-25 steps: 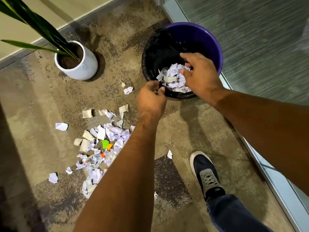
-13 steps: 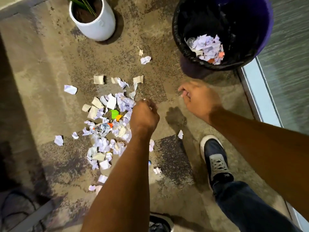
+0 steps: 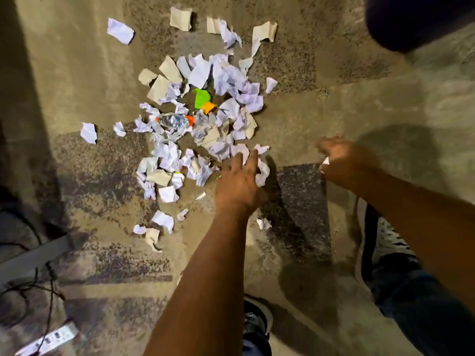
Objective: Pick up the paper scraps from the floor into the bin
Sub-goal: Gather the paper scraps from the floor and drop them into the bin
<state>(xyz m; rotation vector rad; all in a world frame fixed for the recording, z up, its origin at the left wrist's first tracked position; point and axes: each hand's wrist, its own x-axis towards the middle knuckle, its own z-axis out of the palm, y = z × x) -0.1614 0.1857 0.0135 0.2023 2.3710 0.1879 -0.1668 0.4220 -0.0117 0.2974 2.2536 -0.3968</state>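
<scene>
Scraps (image 3: 205, 119): lay heaped on the mottled floor (image 3: 359, 104), white, tan, one green piece (image 3: 201, 98), some orange, a crumpled foil bit (image 3: 173, 121); strays lay scattered around the heap.
Left hand (image 3: 237, 182): reached down to the heap's near edge, fingers straight and spread, tips touching white scraps.
Right hand (image 3: 339, 161): blurred, well right of the heap, a white scrap (image 3: 324, 161) at its edge; grip could not be told.
Bin (image 3: 416, 19): only a dark curved edge showed at the upper right corner.
Shoes: one (image 3: 257, 319) under the left forearm, another (image 3: 385, 240) at right.
Cables (image 3: 33, 286): lower left.
</scene>
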